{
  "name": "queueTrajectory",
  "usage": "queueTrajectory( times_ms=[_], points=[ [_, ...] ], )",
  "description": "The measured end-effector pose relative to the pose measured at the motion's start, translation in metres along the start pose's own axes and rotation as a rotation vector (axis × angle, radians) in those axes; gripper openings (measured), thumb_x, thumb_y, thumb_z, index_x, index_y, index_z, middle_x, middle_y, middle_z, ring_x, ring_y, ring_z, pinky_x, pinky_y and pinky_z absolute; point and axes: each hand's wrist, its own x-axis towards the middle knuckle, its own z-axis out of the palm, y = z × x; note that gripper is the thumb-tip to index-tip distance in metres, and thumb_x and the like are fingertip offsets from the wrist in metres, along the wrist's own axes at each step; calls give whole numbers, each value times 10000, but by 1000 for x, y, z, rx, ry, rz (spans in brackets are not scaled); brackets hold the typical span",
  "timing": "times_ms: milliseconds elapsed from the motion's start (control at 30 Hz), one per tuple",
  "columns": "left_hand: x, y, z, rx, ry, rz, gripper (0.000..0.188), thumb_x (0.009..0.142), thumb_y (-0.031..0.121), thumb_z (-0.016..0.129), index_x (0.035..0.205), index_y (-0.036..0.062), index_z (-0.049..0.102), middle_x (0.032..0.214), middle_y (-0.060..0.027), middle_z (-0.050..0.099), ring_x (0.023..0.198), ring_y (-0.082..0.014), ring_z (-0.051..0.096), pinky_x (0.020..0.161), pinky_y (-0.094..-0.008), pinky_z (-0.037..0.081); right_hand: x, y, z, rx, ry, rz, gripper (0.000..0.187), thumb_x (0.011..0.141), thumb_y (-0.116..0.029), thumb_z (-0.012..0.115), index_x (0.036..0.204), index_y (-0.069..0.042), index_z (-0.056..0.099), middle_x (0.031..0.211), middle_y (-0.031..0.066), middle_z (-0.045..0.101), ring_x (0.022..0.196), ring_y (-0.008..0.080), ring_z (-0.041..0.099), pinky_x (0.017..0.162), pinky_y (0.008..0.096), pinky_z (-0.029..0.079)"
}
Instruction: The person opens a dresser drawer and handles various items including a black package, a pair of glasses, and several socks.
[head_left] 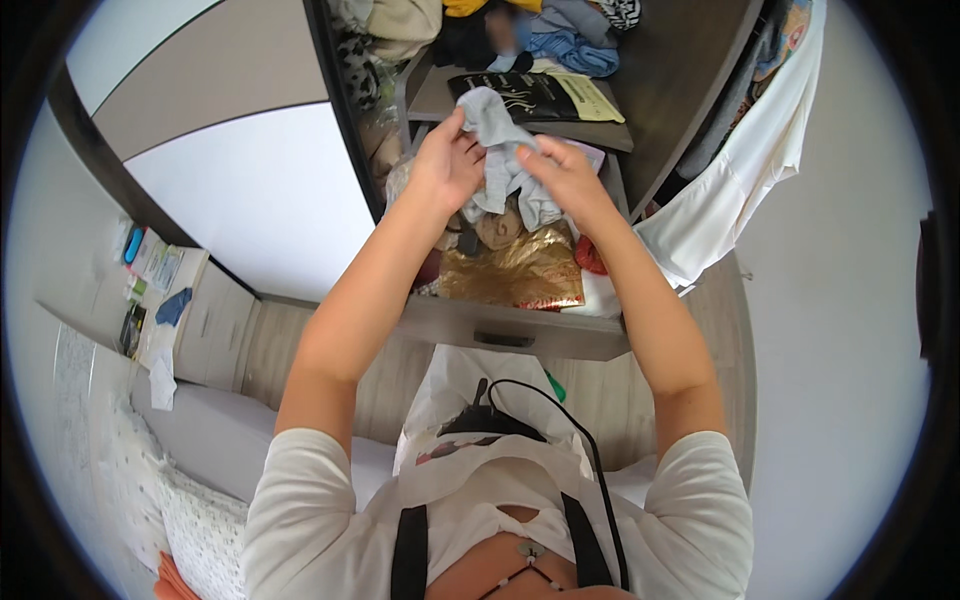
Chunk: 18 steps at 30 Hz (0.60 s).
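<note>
Head view: your right hand clamps thumb and fingers on a grey cloth above the open drawer; your left hand touches it, grip impossible to tell.

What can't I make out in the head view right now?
All in the head view:
- Right hand: motion blur obscures its exact grip.
- Light grey cloth: its own folds and the right hand hide its full shape.
- Gold wrapping: covers whatever lies beneath it.
- White hanging garment: upper end cut off by the top edge.
</note>
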Motion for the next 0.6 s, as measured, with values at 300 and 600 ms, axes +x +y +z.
queueTrajectory(
  times_ms=[300, 600],
  points=[
    [-19, -13, 18, 575, -87, 370, 261, 820, 109, 570, 1059, 45, 485, 998, -37, 522, 956, -144, 495, 865, -273, 381, 10, 2, -29, 901, 283, 250, 320, 895, -289, 465, 1046, -18, 545, 1015, 94, 603, 879, 204, 597, 761, 337, 487],
    [-30, -13, 15, 1447, -350, 717, 185, 748, 90, 640, 914, 39, 575, 945, -45, 501, 815, -145, 508, 714, -247, 399, 8, 5, -24, 994, 277, 317, 298, 900, -270, 461, 1031, -14, 541, 985, 98, 609, 835, 206, 611, 718, 338, 505]
  ],
)
